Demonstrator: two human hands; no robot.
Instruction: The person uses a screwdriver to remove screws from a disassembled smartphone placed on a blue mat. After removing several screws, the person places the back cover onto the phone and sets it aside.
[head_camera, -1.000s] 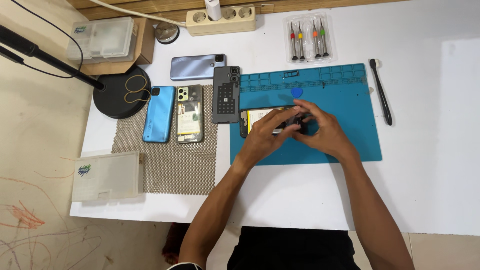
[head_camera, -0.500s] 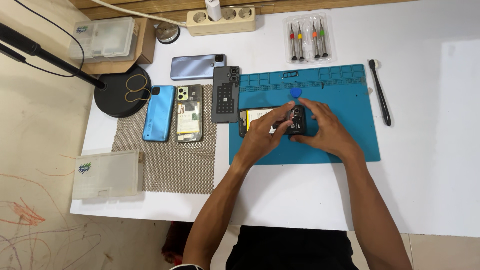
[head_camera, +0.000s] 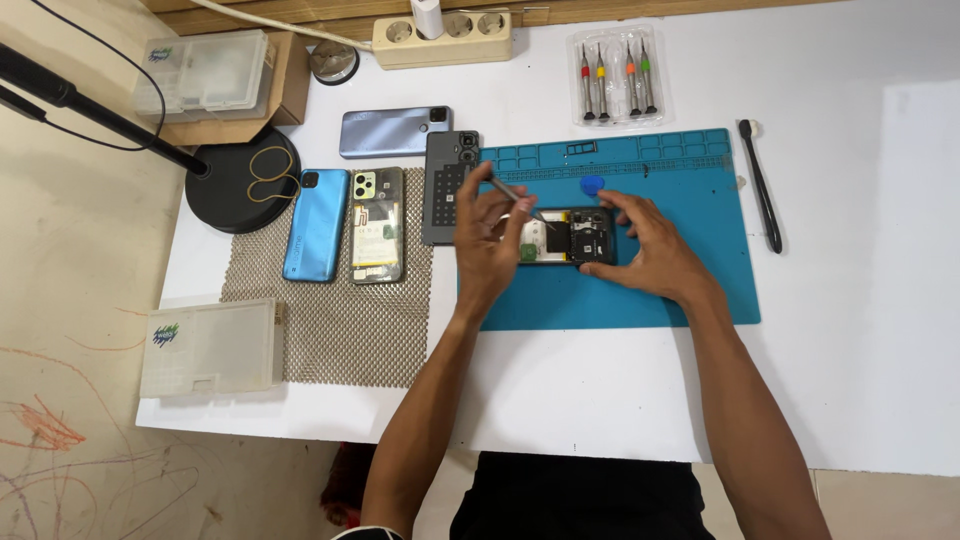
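Note:
An opened phone (head_camera: 570, 237) with its back off lies on the blue work mat (head_camera: 690, 170). My left hand (head_camera: 487, 240) holds a thin metal tool (head_camera: 515, 196) above the phone's left end, its tip pointing down at the phone. My right hand (head_camera: 650, 245) rests on the mat against the phone's right end, fingers curled around it and steadying it. A small blue pick (head_camera: 593, 185) lies on the mat just behind the phone.
Left of the mat, a mesh pad (head_camera: 345, 335) carries a blue phone (head_camera: 316, 224), an opened phone (head_camera: 378, 224) and a dark back cover (head_camera: 447, 186). A grey phone (head_camera: 394, 132), screwdriver set (head_camera: 615, 73), power strip (head_camera: 445, 38), black brush (head_camera: 760, 185), lamp base (head_camera: 240, 180) and plastic boxes (head_camera: 210, 347) surround them.
My left hand has lifted off the phone and now holds the thin tool above its left end. The right hand stays at the phone's right end.

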